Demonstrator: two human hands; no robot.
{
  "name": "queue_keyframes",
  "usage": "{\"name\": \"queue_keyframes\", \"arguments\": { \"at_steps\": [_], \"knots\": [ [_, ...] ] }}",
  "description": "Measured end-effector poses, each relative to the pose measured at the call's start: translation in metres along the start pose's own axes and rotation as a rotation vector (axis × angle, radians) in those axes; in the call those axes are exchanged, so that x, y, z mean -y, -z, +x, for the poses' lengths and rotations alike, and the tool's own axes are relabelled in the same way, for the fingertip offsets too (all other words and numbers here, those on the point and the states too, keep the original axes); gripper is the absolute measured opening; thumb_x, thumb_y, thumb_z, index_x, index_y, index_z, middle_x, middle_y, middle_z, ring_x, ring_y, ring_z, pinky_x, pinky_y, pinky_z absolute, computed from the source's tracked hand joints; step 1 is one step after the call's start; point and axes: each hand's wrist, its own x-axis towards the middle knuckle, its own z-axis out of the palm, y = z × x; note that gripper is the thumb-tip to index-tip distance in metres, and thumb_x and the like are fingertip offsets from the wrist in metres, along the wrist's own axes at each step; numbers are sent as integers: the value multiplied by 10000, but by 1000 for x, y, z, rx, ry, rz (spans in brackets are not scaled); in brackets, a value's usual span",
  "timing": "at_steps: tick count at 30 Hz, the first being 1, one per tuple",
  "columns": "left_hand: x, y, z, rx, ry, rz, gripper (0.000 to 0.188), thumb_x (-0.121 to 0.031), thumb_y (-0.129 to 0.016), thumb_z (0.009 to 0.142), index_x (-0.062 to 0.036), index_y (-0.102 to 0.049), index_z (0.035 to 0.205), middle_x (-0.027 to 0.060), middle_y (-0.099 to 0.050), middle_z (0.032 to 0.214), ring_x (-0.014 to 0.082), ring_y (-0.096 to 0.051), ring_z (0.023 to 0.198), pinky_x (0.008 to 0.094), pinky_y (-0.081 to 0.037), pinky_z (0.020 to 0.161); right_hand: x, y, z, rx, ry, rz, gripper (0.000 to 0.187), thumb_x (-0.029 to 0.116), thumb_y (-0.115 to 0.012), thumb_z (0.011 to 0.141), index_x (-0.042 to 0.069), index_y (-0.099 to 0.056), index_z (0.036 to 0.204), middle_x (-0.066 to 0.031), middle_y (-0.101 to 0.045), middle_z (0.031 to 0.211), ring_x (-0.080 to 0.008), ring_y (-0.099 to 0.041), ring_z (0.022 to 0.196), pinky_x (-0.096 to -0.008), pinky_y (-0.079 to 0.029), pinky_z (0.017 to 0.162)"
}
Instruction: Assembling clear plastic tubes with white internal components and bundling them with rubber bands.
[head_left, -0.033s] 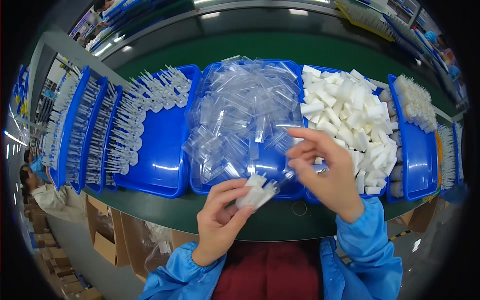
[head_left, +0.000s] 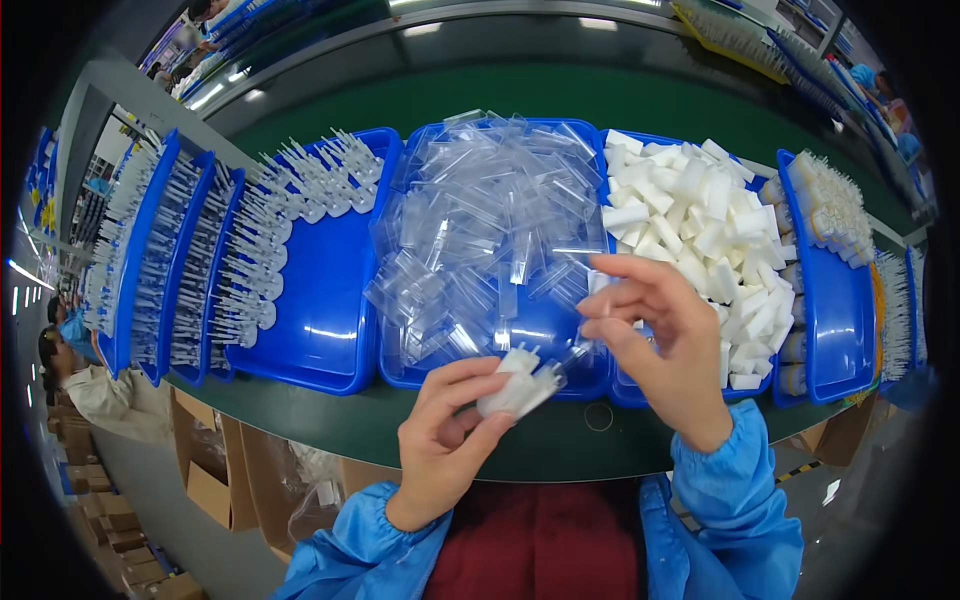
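In my left hand (head_left: pixel 445 440), between thumb and fingers, is a white plastic part (head_left: pixel 512 390) with a rounded body and short prongs pointing up and right. A clear plastic tube (head_left: pixel 572 358) slants from the prong end of that part up toward my right hand (head_left: pixel 665 345). The right thumb and forefinger close on the tube's upper end, which is hard to make out. Behind both hands, a blue tray (head_left: pixel 545 332) carries a heap of clear plastic sleeves (head_left: pixel 490 200).
White foam-like blocks (head_left: pixel 690 215) fill another blue tray to the right. On the left, a blue tray (head_left: pixel 310 320) has rows of white stemmed parts (head_left: pixel 250 265) along its edges. More loaded trays are stacked at both ends. A thin ring (head_left: pixel 598 417) lies on the green table (head_left: pixel 540 440).
Both hands have shifted slightly to the right, with the white plastic part moving along in the left hand. Trays and their contents look unchanged.
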Motion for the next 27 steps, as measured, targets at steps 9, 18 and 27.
{"name": "queue_keyframes", "arguments": {
  "at_steps": [9, 18, 27],
  "knots": [
    [1, -24, 6, 107, 31, 7, 347, 120, -661, 903, 37, -639, 1239, 169, -466, 1390, 272, -591, 1251, 344, -579, 1016, -15, -4, -40, -27, -14, 232, 475, -51, -657, 905, -17, -495, 1350, -154, -671, 1133, -196, -675, 1027, -311, -521, 892],
    [2, -36, 8, 144, 32, 51, 335, 106, -661, 912, 29, -651, 1238, 169, -466, 1394, 272, -594, 1251, 342, -581, 1004, -28, 10, -46, -146, 16, 229, 457, 31, -802, 850, -5, -577, 1246, -76, -647, 1030, -145, -639, 957, -296, -507, 889],
    [-1, -44, 8, 182, 57, 126, 313, 123, -647, 907, 70, -632, 1216, 194, -462, 1399, 296, -583, 1252, 388, -569, 1025, -43, 17, -47, -154, 16, 143, 384, 83, -886, 774, 48, -558, 970, -96, -656, 974, -165, -653, 962, -306, -508, 888]
  ]
}}
